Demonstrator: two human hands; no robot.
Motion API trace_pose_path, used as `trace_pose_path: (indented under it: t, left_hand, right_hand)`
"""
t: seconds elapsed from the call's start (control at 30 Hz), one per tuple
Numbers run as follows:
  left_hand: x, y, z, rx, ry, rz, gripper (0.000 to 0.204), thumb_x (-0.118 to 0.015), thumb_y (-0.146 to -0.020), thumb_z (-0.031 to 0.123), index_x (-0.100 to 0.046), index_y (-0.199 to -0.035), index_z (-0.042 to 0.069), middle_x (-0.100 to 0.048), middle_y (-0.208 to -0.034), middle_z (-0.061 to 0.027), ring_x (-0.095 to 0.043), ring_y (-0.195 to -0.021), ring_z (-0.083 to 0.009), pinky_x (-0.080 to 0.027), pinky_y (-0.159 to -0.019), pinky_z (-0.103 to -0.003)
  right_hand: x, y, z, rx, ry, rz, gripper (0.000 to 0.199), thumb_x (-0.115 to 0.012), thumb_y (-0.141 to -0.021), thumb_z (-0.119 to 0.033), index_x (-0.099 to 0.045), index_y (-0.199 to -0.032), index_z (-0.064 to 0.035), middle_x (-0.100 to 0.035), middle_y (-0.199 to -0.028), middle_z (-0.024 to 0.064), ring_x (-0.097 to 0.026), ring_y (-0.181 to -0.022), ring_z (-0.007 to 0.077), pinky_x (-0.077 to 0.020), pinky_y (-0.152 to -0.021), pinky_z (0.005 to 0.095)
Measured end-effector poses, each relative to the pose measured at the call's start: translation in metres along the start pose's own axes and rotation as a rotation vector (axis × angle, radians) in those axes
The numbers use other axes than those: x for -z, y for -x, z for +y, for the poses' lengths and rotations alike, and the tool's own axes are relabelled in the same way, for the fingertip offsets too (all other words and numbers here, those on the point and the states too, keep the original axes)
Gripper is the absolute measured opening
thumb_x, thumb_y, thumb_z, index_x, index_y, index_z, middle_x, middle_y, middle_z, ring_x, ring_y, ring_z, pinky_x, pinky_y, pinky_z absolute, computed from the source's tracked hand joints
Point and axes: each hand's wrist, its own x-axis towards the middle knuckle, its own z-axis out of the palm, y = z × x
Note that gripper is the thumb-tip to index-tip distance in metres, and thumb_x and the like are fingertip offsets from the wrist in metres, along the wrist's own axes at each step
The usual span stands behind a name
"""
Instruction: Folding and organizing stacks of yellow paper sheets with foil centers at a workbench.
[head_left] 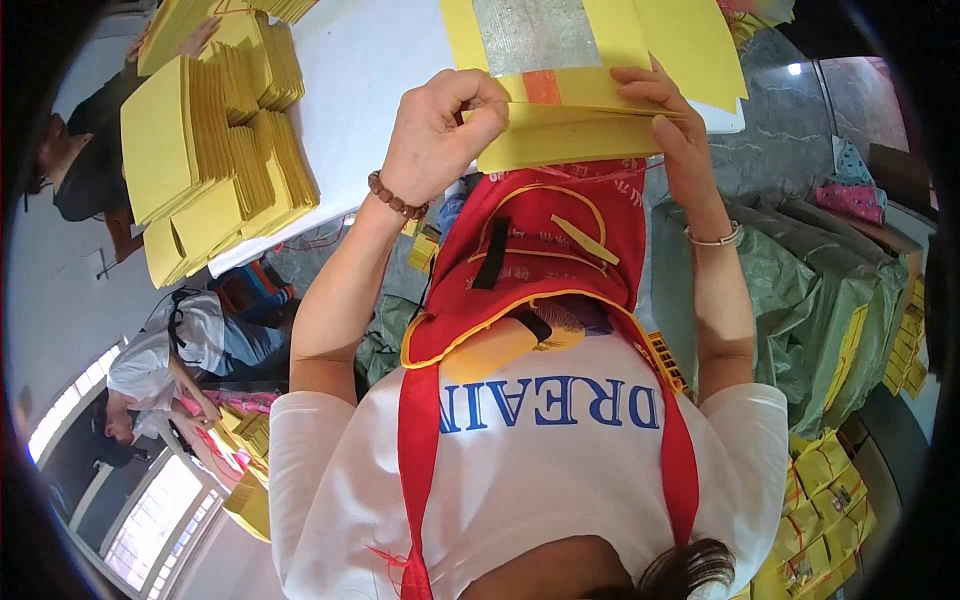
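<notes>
At the table's near edge lies a folded sheet of yellow paper (570,142), its fold facing me. My left hand (448,135) is closed at the fold's left end, thumb and curled fingers pinching the paper. The right end sits between thumb and fingers of my right hand (675,125), where the layers gape slightly. A short orange strip (541,87) crosses the paper just beyond the fold. Farther out, a silver rectangle (535,35) shows on a yellow sheet, with more yellow paper (690,50) beneath to the right.
Stacks of folded yellow paper (175,145) stand on the white table (370,60) at left. Another person's hand (200,38) reaches in at far left; a person in white (165,345) is lower left. Green-covered piles (780,290) and tied yellow bundles (825,490) are at right.
</notes>
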Motion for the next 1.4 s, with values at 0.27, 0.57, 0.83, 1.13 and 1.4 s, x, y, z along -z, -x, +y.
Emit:
trace_pose_path:
  t: [0.27, 0.57, 0.83, 1.13, 1.4]
  left_hand:
    - [0.001, 0.002, -0.002, -0.020, 0.038, 0.015, 0.012, -0.058, -0.077, 0.013, -0.061, -0.079, 0.001, -0.057, -0.073, -0.0045, -0.049, -0.060, -0.0083, -0.040, -0.054, -0.023]
    - [0.002, 0.002, 0.003, -0.036, -0.015, -0.019, 0.013, -0.058, -0.077, 0.014, -0.062, -0.079, 0.002, -0.056, -0.072, -0.0054, -0.049, -0.060, -0.0095, -0.041, -0.055, -0.024]
    - [0.012, 0.002, 0.007, -0.038, -0.135, -0.138, 0.011, -0.056, -0.081, 0.008, -0.059, -0.083, -0.002, -0.058, -0.077, -0.0026, -0.053, -0.070, -0.0085, -0.043, -0.065, -0.023]
    - [0.013, 0.004, 0.010, -0.077, -0.190, -0.144, 0.011, -0.055, -0.079, 0.008, -0.059, -0.080, -0.002, -0.057, -0.077, -0.0053, -0.052, -0.071, -0.0114, -0.042, -0.066, -0.025]
    - [0.011, 0.002, 0.013, -0.090, -0.195, -0.150, 0.014, -0.054, -0.073, 0.014, -0.061, -0.073, 0.001, -0.058, -0.072, -0.0081, -0.054, -0.070, -0.0215, -0.044, -0.064, -0.032]
  right_hand:
    - [-0.004, 0.000, -0.002, -0.046, 0.016, 0.029, 0.026, -0.064, -0.079, -0.016, -0.061, -0.104, -0.0086, -0.056, -0.121, 0.0052, -0.025, -0.134, 0.0235, -0.0190, -0.109, 0.0380]
    - [-0.003, 0.003, -0.006, -0.108, -0.014, -0.017, 0.037, -0.069, -0.073, -0.012, -0.058, -0.109, -0.0095, -0.052, -0.125, 0.0052, -0.023, -0.135, 0.0244, -0.0179, -0.109, 0.0379]
    - [-0.002, 0.002, -0.003, -0.098, -0.007, -0.025, 0.039, -0.070, -0.072, -0.013, -0.058, -0.109, -0.0101, -0.051, -0.127, 0.0043, -0.020, -0.137, 0.0257, -0.0156, -0.110, 0.0388]
    - [-0.001, 0.002, -0.001, -0.082, 0.028, -0.045, 0.043, -0.071, -0.071, -0.010, -0.057, -0.112, -0.0117, -0.051, -0.128, 0.0029, -0.018, -0.137, 0.0261, -0.0140, -0.111, 0.0398]
    - [0.000, 0.002, -0.003, -0.053, 0.070, -0.065, 0.045, -0.071, -0.070, -0.008, -0.057, -0.113, -0.0125, -0.050, -0.129, 0.0021, -0.018, -0.137, 0.0259, -0.0144, -0.111, 0.0396]
